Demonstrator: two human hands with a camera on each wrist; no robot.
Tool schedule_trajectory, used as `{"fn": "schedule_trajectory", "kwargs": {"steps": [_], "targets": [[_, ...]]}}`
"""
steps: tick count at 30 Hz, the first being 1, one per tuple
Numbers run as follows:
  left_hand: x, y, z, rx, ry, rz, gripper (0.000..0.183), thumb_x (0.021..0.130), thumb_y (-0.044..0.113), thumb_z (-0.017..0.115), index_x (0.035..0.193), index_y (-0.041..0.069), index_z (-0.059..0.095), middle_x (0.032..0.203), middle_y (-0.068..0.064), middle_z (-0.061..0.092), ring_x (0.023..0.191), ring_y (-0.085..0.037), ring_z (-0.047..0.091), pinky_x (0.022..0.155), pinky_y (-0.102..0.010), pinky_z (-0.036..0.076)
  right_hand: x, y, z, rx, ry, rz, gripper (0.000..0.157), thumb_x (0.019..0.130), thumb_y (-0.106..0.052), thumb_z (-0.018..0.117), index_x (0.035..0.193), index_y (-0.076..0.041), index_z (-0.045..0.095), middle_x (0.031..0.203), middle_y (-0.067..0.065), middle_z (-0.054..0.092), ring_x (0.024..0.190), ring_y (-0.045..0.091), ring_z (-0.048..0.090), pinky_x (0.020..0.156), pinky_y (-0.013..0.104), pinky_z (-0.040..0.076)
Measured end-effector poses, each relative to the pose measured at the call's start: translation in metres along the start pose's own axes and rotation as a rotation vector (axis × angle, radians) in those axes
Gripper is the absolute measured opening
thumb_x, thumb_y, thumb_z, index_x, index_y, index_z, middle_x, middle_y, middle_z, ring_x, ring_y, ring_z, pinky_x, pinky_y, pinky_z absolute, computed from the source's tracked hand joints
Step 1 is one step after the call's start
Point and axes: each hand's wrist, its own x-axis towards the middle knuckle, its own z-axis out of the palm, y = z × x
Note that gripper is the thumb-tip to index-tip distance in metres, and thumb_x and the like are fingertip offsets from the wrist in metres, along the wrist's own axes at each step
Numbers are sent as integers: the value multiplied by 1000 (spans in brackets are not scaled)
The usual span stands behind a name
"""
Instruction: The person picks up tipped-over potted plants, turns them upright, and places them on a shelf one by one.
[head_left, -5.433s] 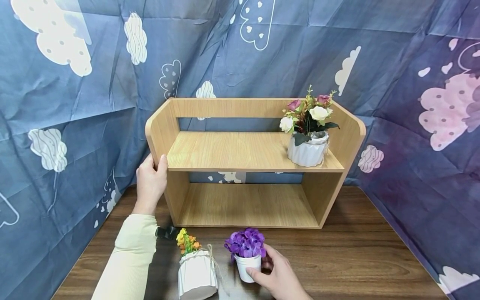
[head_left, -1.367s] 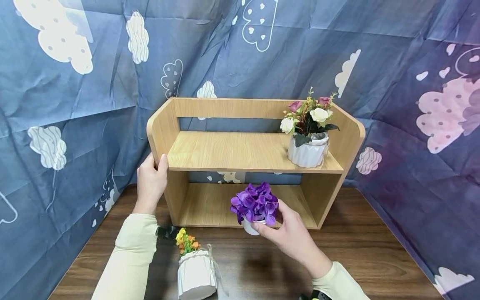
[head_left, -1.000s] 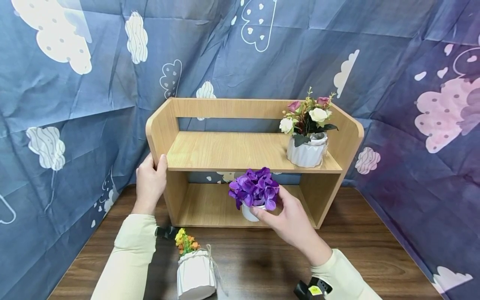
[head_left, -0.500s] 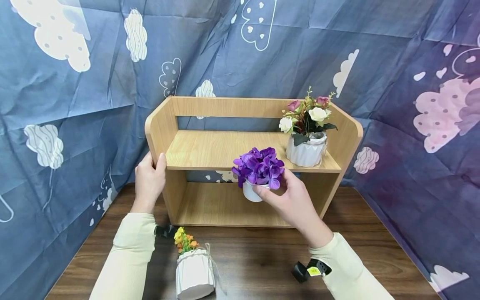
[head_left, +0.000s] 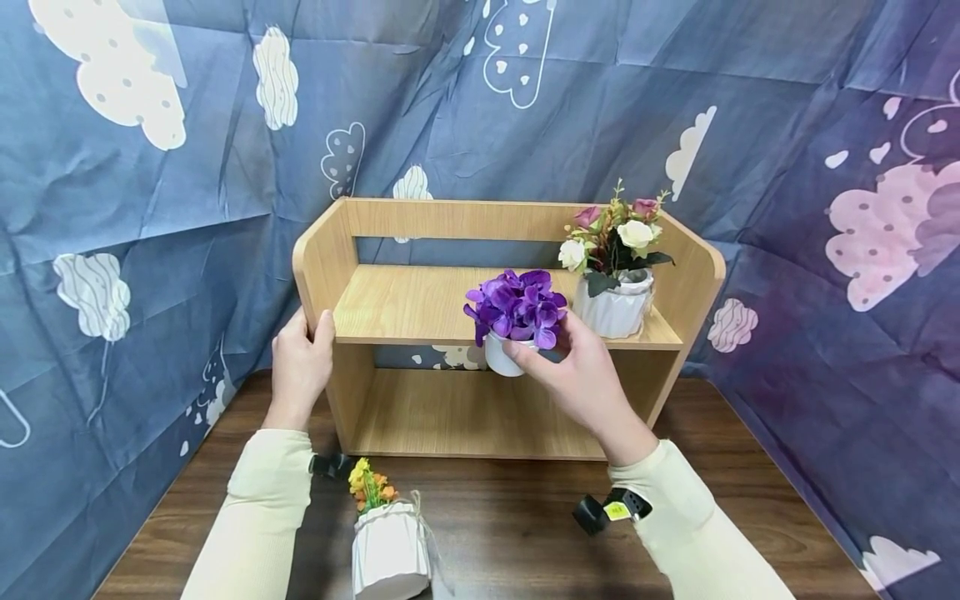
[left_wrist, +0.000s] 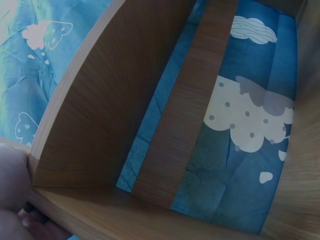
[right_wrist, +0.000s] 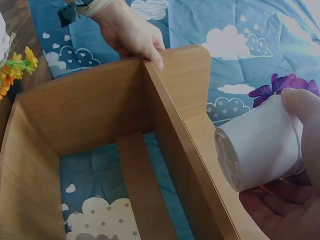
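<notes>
A two-tier wooden shelf (head_left: 420,304) stands against the fabric backdrop. My left hand (head_left: 300,367) grips its left side panel at the height of the upper board; the right wrist view also shows this left hand (right_wrist: 131,34) on the panel. Between thumb and fingers, my right hand (head_left: 588,375) holds a potted purple flower (head_left: 516,310) by its white pot (right_wrist: 262,142). The pot hangs in front of the upper board's front edge, roughly upright. On that board's right end sits a white pot of roses (head_left: 613,304), just behind my right fingers.
A white pot with yellow and orange flowers (head_left: 390,546) stands on the dark wooden table (head_left: 510,525), in front of the shelf's left half. Blue cloud-print fabric (head_left: 480,100) surrounds the back and sides. A wrist camera (head_left: 592,515) sits under my right wrist.
My right hand has lifted the potted purple flower from the table, past the lower tier, to the upper board's front edge. My left hand has stayed on the side panel.
</notes>
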Motion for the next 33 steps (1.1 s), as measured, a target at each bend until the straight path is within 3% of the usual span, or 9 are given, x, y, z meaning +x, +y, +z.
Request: {"fn": "schedule_trajectory", "kwargs": {"steps": [9, 18, 33], "targets": [[-2, 0, 1, -7, -10, 1, 36, 109, 25, 56, 127, -3, 70, 125, -30, 74, 109, -45, 70, 97, -59, 54, 13, 4, 2, -22, 2, 47, 59, 93, -37, 84, 140, -7, 65, 133, 15, 74, 118, 28, 70, 102, 51, 56], [-2, 0, 2, -15, -10, -1, 36, 109, 25, 56, 129, -3, 70, 127, -29, 74, 110, -44, 70, 99, -59, 54, 25, 8, 5, -80, -34, 89, 66, 94, -46, 82, 143, -8, 62, 138, 15, 72, 125, 31, 67, 108, 53, 53], [0, 0, 1, -11, 0, -8, 36, 109, 26, 56, 126, -3, 70, 126, -29, 74, 110, -44, 70, 99, -59, 53, 40, 3, 8, -95, -59, 104, 70, 96, -50, 79, 146, -5, 58, 136, 17, 71, 117, 30, 67, 98, 48, 57]]}}
